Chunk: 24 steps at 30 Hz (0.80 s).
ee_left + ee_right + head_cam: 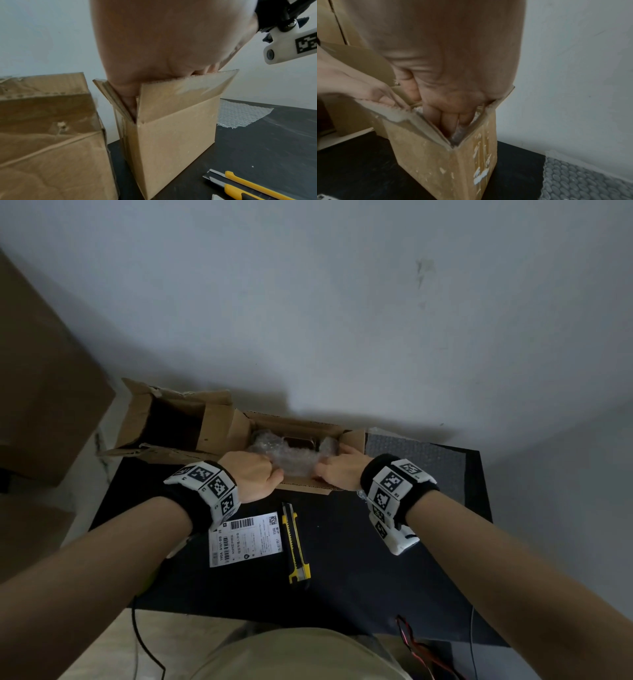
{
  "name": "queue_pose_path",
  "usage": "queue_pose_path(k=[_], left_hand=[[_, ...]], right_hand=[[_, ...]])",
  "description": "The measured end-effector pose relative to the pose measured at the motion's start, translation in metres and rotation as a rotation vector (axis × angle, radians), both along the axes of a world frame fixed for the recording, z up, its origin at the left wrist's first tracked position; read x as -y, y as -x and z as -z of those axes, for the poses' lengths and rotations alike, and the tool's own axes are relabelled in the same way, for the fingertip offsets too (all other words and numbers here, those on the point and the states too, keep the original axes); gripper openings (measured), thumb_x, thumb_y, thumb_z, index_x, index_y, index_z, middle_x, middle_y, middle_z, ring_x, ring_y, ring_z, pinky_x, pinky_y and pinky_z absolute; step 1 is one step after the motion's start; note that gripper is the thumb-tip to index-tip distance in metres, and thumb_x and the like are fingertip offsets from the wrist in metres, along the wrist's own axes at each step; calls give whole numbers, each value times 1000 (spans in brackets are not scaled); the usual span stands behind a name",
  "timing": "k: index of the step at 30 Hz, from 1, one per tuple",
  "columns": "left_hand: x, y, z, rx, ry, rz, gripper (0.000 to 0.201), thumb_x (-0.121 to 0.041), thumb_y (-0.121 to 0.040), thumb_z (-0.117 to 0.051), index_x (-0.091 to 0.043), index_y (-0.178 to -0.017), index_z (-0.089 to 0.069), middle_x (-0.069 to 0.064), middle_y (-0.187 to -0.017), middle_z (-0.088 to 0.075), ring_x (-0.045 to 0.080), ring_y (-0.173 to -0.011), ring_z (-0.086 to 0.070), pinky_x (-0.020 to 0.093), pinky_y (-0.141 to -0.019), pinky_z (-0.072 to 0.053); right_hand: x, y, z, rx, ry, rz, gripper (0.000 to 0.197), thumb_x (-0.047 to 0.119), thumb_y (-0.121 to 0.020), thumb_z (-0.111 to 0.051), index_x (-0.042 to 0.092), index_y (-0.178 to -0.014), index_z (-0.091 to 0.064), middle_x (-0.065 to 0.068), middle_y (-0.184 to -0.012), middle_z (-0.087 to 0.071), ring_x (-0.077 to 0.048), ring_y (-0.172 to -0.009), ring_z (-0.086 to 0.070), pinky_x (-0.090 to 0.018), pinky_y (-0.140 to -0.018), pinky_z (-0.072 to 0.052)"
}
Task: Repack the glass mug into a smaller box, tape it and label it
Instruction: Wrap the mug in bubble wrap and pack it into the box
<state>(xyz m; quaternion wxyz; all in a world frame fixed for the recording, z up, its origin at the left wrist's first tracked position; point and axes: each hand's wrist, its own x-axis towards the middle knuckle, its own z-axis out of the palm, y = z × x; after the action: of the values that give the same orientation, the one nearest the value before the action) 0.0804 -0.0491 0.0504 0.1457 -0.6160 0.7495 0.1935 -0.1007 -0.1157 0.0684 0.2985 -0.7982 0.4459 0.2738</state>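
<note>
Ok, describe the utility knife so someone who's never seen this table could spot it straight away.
Start at the black table and find the small open box that both hands reach into. Just in front of it lies a white shipping label; the utility knife lies right beside that, the only yellow-and-black thing there.

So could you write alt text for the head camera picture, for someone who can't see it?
Two hands, left hand and right hand, grip a bubble-wrapped bundle inside a small open cardboard box on a black table. A shipping label and yellow utility knife lie nearer the person; a larger open box sits left.
</note>
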Motion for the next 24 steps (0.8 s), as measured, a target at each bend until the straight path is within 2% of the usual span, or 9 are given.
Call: queue_pose_path(k=[3, 7, 10, 12, 14, 16, 18, 21, 24], left_hand=[[-6, -3, 4, -47, 66, 20, 42, -37, -100, -21, -19, -104, -58, 0, -92, -64, 14, -77, -60, 28, -72, -48], [-13, -7, 12, -98, 79, 40, 39, -38, -99, -25, -19, -117, -54, -2, -116, -55, 13, -92, -55, 28, -83, -44], [-16, -6, 15, -88, 103, 32, 42, -42, -98, -26, -18, -117, -55, 1, -126, -37, 13, -108, -43, 31, -92, -42], [-17, -7, 16, -47, 143, 65, 50, -46, -97, -21, -18, -117, -58, 3, -137, -31, 16, -126, -31, 34, -105, -31], [-21, -8, 17, -43, 192, 82, 71, -54, -89, -5, -19, -117, -60, 3, -144, -30, 17, -134, -26, 36, -112, -21], [-25, -9, 18, -63, 222, 82, 80, -55, -82, 2, -19, -113, -62, 2, -142, -37, 18, -133, -33, 36, -113, -21], [-28, -9, 22, -71, 256, 82, 72, -52, -86, -5, -18, -105, -65, 2, -132, -49, 18, -125, -45, 37, -111, -27], [-33, -7, 26, -66, 336, 84, 56, -45, -91, -21, -16, -93, -69, 0, -109, -61, 17, -103, -59, 36, -99, -41], [-37, -6, 32, -72, 362, 86, 51, -41, -92, -26, -15, -91, -71, -2, -101, -63, 16, -94, -60, 35, -90, -47]], right_hand=[[2, 3, 3, 38, 7, -60, 48, 31, -102, -28, 9, -144, -36, -7, -155, -25, -21, -143, -16, -29, -113, -3], [9, 15, 0, 278, -15, 84, 33, 10, -94, -47, 13, -125, -58, -5, -136, -52, -21, -126, -46, -30, -105, -34], [12, 22, 1, 384, 205, 100, 36, -1, -85, -55, 13, -118, -62, -7, -124, -56, -21, -114, -52, -30, -96, -43], [11, 23, 4, 362, 278, 58, 37, 4, -81, -63, 13, -117, -60, -6, -119, -52, -22, -109, -51, -34, -95, -43], [9, 23, 7, 324, 312, 36, 37, 10, -81, -67, 13, -117, -60, -5, -117, -51, -20, -107, -50, -32, -92, -43], [6, 26, 10, 326, 362, 7, 29, 13, -83, -66, 12, -111, -62, -4, -115, -52, -20, -107, -50, -26, -86, -38], [1, 28, 14, 349, 384, -27, 19, 14, -86, -63, 12, -105, -65, -3, -116, -54, -18, -108, -50, -22, -84, -35], [-5, 36, 19, 378, 371, -86, 17, 17, -90, -58, 12, -102, -69, -1, -117, -58, -17, -109, -52, -26, -92, -40], [-7, 42, 21, 387, 331, -145, 23, 16, -91, -52, 12, -103, -70, -3, -115, -63, -19, -108, -54, -30, -97, -39]])
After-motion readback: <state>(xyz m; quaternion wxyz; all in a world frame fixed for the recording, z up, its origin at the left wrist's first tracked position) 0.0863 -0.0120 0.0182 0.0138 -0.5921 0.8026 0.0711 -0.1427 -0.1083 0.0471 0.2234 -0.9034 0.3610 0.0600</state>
